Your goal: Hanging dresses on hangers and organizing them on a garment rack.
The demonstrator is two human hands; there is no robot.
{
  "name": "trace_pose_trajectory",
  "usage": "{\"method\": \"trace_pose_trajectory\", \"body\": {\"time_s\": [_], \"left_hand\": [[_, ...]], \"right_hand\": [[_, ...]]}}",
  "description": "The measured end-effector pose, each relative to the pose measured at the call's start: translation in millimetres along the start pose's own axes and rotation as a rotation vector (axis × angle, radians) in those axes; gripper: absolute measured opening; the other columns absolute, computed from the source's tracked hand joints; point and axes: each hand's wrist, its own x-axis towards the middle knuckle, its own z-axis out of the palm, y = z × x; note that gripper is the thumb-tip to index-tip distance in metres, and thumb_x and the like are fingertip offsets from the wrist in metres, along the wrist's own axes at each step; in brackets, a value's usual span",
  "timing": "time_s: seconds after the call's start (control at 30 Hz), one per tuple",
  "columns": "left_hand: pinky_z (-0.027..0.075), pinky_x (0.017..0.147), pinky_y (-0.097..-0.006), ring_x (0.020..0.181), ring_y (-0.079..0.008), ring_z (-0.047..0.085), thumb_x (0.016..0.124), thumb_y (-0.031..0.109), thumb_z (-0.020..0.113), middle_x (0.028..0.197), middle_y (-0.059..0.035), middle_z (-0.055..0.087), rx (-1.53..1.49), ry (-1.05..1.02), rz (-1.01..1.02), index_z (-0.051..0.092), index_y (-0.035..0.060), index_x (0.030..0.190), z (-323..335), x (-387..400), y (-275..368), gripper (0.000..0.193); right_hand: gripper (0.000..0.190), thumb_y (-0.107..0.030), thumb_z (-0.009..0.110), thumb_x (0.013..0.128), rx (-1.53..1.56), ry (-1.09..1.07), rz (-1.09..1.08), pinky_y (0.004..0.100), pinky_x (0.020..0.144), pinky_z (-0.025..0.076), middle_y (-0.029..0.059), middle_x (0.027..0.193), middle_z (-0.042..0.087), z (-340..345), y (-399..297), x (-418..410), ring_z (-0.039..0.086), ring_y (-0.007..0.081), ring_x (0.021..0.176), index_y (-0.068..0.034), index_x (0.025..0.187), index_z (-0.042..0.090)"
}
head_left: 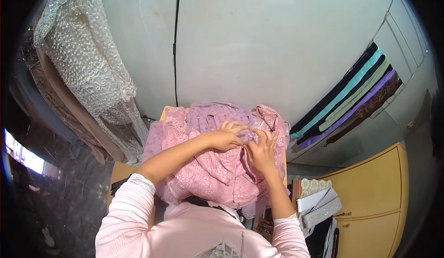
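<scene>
A pink lace garment [215, 185] lies heaped in folds in front of me, with sequins or beads showing on its surface. Mauve patterned fabric [222, 115] is bunched with it at the far side. My left hand [227, 137] comes over the heap from the left, its fingertips at a raised fold of the pink lace. From the right, my right hand [261, 152] meets it, thumb and index finger on the same fold and the other fingers spread. The fingertips of the two hands nearly touch. The exact spot that they pinch is too small to make out.
A wooden table edge [285, 160] shows beside the heap. Beaded white dresses [90, 56] hang at left, and coloured cloths [353, 91] hang from a wall rack at right. A yellow wooden cabinet [371, 185] and clutch bags [321, 206] stand near my right arm.
</scene>
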Motion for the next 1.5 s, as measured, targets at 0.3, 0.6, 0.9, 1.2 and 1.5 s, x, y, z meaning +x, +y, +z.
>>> {"method": "trace_pose_trajectory", "body": {"time_s": [0.3, 0.6, 0.9, 1.2, 1.5], "left_hand": [[0.017, 0.105, -0.0547, 0.130, -0.0344, 0.027, 0.076, 0.026, 0.065, 0.133, -0.0070, 0.042, 0.220, 0.050, 0.103, 0.072, 0.0241, 0.093, -7.1, 11.4, -11.2, 0.018], [0.007, 0.109, -0.0579, 0.138, -0.0314, 0.016, 0.077, 0.024, 0.064, 0.137, -0.0019, 0.040, 0.241, 0.058, 0.089, 0.071, 0.0205, 0.075, -14.2, 17.7, -8.2, 0.008], [0.008, 0.110, -0.0572, 0.138, -0.0310, 0.018, 0.078, 0.026, 0.062, 0.133, -0.0031, 0.044, 0.326, 0.028, 0.069, 0.072, 0.0195, 0.084, -13.1, 15.9, -11.6, 0.013], [0.016, 0.107, -0.0562, 0.131, -0.0313, 0.028, 0.078, 0.024, 0.059, 0.136, -0.0087, 0.039, 0.376, 0.122, 0.150, 0.067, 0.0167, 0.097, -7.1, 15.7, -7.2, 0.021], [0.017, 0.107, -0.0548, 0.132, -0.0324, 0.027, 0.082, 0.026, 0.055, 0.134, -0.0070, 0.041, 0.360, 0.117, 0.076, 0.071, 0.0224, 0.089, -17.4, 19.0, -20.3, 0.018]], "right_hand": [[0.011, -0.017, 0.067, 0.075, 0.087, -0.116, 0.013, 0.0674, 0.103, 0.010, 0.0104, 0.123, 0.044, 3.0, 0.6, 6.2, 0.031, 0.0381, 0.121, -0.007, 0.079, 0.063], [0.009, -0.014, 0.065, 0.073, 0.044, -0.102, 0.054, 0.0693, 0.102, 0.009, 0.0119, 0.121, 0.045, 14.6, -5.7, 5.0, 0.032, 0.0391, 0.119, -0.007, 0.078, 0.065], [0.008, -0.013, 0.060, 0.075, 0.094, -0.151, 0.083, 0.0705, 0.101, 0.009, 0.0123, 0.119, 0.046, 9.2, -11.4, 6.0, 0.036, 0.0386, 0.116, -0.005, 0.074, 0.064], [0.012, -0.019, 0.064, 0.078, 0.069, -0.079, 0.174, 0.0697, 0.102, 0.009, 0.0145, 0.119, 0.046, 4.8, 6.0, 16.6, 0.033, 0.0377, 0.119, -0.008, 0.080, 0.066], [0.011, -0.016, 0.065, 0.077, 0.096, -0.129, 0.134, 0.0684, 0.102, 0.010, 0.0124, 0.116, 0.045, 5.7, 3.1, 26.4, 0.033, 0.0368, 0.119, -0.006, 0.080, 0.068]]}}
